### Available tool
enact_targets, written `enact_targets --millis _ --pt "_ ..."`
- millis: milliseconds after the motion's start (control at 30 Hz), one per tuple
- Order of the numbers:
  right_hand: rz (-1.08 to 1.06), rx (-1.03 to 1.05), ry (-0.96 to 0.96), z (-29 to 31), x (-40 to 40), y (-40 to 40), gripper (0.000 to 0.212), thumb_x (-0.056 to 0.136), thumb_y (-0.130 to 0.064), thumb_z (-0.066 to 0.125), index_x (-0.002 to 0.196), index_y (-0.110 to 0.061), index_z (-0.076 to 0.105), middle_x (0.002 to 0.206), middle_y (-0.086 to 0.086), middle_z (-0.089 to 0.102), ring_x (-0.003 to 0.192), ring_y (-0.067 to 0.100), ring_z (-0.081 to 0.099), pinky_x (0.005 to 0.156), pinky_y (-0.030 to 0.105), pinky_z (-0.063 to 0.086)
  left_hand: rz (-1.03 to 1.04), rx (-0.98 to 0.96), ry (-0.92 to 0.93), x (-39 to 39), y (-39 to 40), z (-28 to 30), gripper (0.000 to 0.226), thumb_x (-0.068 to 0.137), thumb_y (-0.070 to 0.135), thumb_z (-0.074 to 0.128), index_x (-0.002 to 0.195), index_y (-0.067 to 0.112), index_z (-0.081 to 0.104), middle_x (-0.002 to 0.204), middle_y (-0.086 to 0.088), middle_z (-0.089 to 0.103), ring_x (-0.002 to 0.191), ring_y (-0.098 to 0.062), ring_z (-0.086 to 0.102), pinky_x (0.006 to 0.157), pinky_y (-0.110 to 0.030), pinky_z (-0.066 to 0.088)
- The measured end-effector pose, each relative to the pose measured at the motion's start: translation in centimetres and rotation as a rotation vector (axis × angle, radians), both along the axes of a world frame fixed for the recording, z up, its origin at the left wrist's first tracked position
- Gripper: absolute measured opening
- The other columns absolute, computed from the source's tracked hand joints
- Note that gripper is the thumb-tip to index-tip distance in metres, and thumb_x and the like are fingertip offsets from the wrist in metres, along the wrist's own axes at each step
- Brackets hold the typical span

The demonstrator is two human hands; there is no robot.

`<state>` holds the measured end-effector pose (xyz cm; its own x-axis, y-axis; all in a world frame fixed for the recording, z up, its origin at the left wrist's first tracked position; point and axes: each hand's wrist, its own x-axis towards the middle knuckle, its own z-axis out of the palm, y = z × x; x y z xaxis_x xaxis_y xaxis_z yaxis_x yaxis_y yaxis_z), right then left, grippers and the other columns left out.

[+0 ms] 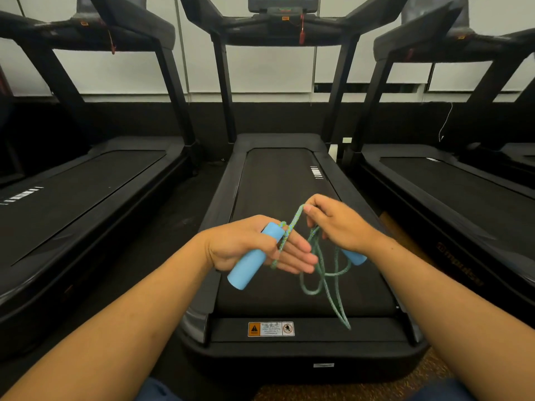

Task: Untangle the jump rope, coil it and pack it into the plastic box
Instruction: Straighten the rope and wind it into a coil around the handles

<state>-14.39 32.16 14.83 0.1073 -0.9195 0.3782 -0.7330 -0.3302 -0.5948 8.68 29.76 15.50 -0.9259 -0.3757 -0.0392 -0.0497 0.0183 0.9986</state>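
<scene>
The jump rope (317, 273) hangs in mid-air between both hands, above the near end of the middle treadmill (289, 180). The left hand (246, 244) cradles one blue handle (251, 257) with fingers mostly straight, cord across them. The right hand (335, 224) pinches a green loop; the second handle (354, 257) dangles beneath it.

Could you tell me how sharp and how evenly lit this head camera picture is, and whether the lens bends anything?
Head view: the hanging rope loops are softly motion-blurred, while the left hand and its blue handle look fairly sharp; the wide lens bows the side treadmills outward; the white blinds are bright against a dim floor, with no strong glare.
</scene>
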Motion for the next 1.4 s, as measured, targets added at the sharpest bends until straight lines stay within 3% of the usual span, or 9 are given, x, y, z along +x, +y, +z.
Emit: enact_targets --millis 100,167,267,467,567,733,933,1300,1400 --pt "0.15 0.082 0.052 -1.2 1.1 0.2 0.011 0.096 -0.02 0.054 0.095 -0.024 0.064 0.092 -0.007 0.069 0.084 0.013 0.065 0.079 0.038 0.054 -0.063 0.125 0.207 -0.7 0.5 0.3 0.055 0.08 -0.011 0.048 0.134 -0.015 0.049 0.138 -0.038 0.049 0.132 -0.052 0.047 0.115 -0.058 0.036" --pt "0.185 0.188 0.121 -1.6 2.0 0.6 0.021 0.094 -0.008 0.053 0.108 -0.015 0.067 0.103 -0.001 0.07 0.086 0.018 0.067 0.078 0.034 0.056 -0.037 0.132 0.278 -0.7 0.4 0.4 0.058 0.078 -0.009 0.047 0.135 -0.014 0.049 0.141 -0.037 0.05 0.135 -0.049 0.047 0.116 -0.055 0.036" --pt "0.269 0.346 0.128 -1.8 3.5 1.5 0.026 0.108 -0.029 0.04 0.1 -0.02 0.062 0.09 -0.002 0.069 0.062 0.015 0.06 0.071 0.038 0.056 0.068 0.151 0.352 -0.4 -0.1 0.4 0.059 0.079 -0.013 0.041 0.138 -0.012 0.048 0.144 -0.034 0.05 0.138 -0.045 0.047 0.116 -0.051 0.037" --pt "0.39 0.49 0.189 -0.3 4.4 3.0 0.036 0.107 -0.039 0.04 0.099 -0.013 0.063 0.085 0.002 0.07 0.06 0.019 0.058 0.066 0.037 0.054 0.283 0.105 0.371 0.5 -1.7 0.1 0.059 0.083 -0.008 0.042 0.142 -0.008 0.046 0.144 -0.026 0.055 0.136 -0.038 0.052 0.114 -0.045 0.042" --pt "0.411 0.453 0.231 1.2 4.6 4.0 0.033 0.107 -0.037 0.042 0.097 -0.013 0.063 0.089 0.006 0.072 0.058 0.017 0.058 0.067 0.04 0.056 0.385 0.046 0.313 1.0 -2.5 -0.4 0.06 0.078 -0.007 0.046 0.139 -0.006 0.05 0.14 -0.023 0.059 0.133 -0.034 0.056 0.114 -0.043 0.042" --pt "0.326 0.261 0.171 4.3 3.5 5.1 0.024 0.106 -0.032 0.045 0.094 -0.02 0.062 0.089 -0.001 0.072 0.058 0.013 0.06 0.056 0.021 0.049 0.444 -0.179 0.048 1.3 -2.5 -1.4 0.056 0.071 -0.002 0.052 0.125 0.002 0.065 0.12 -0.011 0.073 0.116 -0.025 0.067 0.097 -0.031 0.052" --pt "0.142 0.064 0.089 4.1 2.3 3.7 0.023 0.105 -0.032 0.048 0.091 -0.02 0.061 0.083 -0.005 0.069 0.056 0.007 0.059 0.056 0.023 0.049 0.269 -0.209 -0.102 0.2 -1.2 -1.3 0.057 0.073 -0.006 0.049 0.129 -0.007 0.06 0.127 -0.023 0.068 0.122 -0.032 0.065 0.111 -0.045 0.046" --pt "0.026 -0.028 0.087 1.3 0.0 0.6 0.018 0.105 -0.035 0.049 0.093 -0.023 0.057 0.082 0.004 0.068 0.057 0.004 0.054 0.058 0.023 0.044 0.166 -0.137 -0.058 0.2 -0.1 0.5 0.051 0.077 -0.009 0.046 0.126 -0.011 0.058 0.126 -0.03 0.066 0.122 -0.041 0.063 0.109 -0.053 0.047" --pt "0.083 -0.013 0.072 0.3 0.7 0.5 0.015 0.104 -0.03 0.05 0.094 -0.023 0.058 0.083 0.003 0.069 0.072 0.012 0.06 0.069 0.034 0.05 0.088 -0.018 0.079 0.0 0.2 0.9 0.052 0.078 -0.011 0.047 0.129 -0.016 0.054 0.131 -0.038 0.058 0.125 -0.05 0.058 0.109 -0.056 0.045"
